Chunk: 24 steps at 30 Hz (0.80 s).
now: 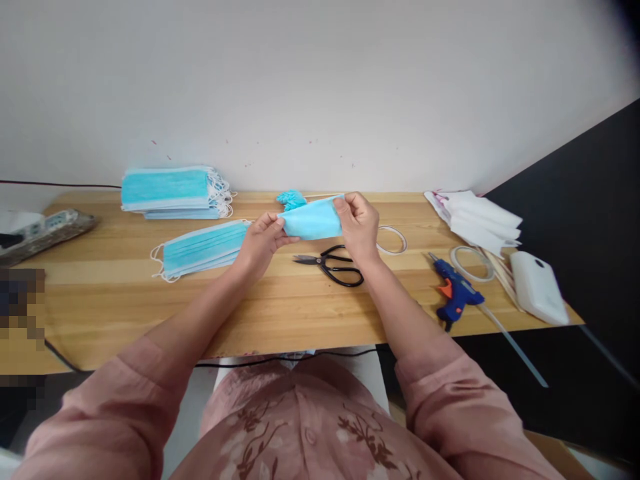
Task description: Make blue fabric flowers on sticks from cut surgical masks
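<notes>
Wooden desk (280, 307), bounded by a wall at its far edge and by the seated person at its near edge. A thick stack of masks (165, 188) occupies the far edge toward the far left corner; white sheets (480, 217) lie by the far right corner. Nearer than the stack is a small pile of masks (205, 252). A blue glue gun (457, 291) rests by the near edge, right of centre, and black scissors (325, 263) lie mid-desk, between the near and far edges.

The blue sheet (317, 220) is held above the desk, slightly beyond the scissors toward the far edge. For good handling, the pull is best kept light and equal at both ends, with the long edges parallel, so that the material neither twists nor creases; thumbs near the ends should leave the middle flat and visible.

The left hand (260, 243) pinches the sheet's left end, thumb on the near face. The right hand (364, 223) grips the right end, thumb near the upper corner. The sheet spans the gap between both sets of closed fingers.
</notes>
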Each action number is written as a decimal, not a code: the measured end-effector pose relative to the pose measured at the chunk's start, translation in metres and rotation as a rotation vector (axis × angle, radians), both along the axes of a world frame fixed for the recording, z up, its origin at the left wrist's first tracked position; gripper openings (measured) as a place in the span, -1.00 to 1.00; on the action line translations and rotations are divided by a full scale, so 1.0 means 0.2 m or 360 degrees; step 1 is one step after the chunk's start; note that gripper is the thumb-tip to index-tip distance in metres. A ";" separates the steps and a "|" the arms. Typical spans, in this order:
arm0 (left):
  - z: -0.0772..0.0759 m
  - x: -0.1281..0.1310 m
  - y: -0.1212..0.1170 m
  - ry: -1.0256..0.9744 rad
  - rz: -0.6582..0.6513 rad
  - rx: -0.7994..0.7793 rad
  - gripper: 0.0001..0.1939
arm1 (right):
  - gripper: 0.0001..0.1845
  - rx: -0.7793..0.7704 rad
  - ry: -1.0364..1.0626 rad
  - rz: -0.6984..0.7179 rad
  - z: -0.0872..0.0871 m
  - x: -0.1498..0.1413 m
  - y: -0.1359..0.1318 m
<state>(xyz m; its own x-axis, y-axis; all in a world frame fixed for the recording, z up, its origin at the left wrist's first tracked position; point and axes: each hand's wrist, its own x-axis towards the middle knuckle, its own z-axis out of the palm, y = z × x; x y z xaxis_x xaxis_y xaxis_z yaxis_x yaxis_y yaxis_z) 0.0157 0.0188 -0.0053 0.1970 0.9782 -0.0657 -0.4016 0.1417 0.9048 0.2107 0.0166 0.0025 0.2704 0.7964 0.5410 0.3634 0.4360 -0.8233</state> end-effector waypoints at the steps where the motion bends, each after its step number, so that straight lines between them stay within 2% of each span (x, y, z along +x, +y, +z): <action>1: 0.00 0.00 0.00 -0.0001 0.0004 0.0003 -0.74 | -0.57 0.0014 -0.0016 -0.0024 0.01 -0.01 -0.01; 4: 0.00 0.00 0.00 -0.0002 0.0006 0.0023 -0.71 | -0.62 0.0042 -0.0059 -0.0104 0.02 -0.02 -0.03; 12: 0.05 0.00 -0.02 0.0034 0.0048 0.0100 -0.78 | -0.60 0.0139 0.0008 -0.0221 0.02 -0.04 -0.03; 17: 0.06 -0.01 -0.01 0.0106 0.0037 0.0108 -0.74 | -0.57 0.0094 0.0038 -0.0221 0.01 -0.05 -0.02; 24: 0.04 -0.02 0.01 0.0141 0.0071 0.0131 -0.75 | -0.58 0.0009 0.0061 -0.0160 -0.02 -0.04 0.00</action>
<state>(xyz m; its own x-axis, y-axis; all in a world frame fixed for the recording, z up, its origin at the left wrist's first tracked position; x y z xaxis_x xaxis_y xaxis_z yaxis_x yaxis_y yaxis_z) 0.0110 0.0199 0.0023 0.1504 0.9886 -0.0001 -0.3239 0.0494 0.9448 0.2019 0.0167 -0.0018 0.3694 0.7611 0.5332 0.3736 0.4037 -0.8351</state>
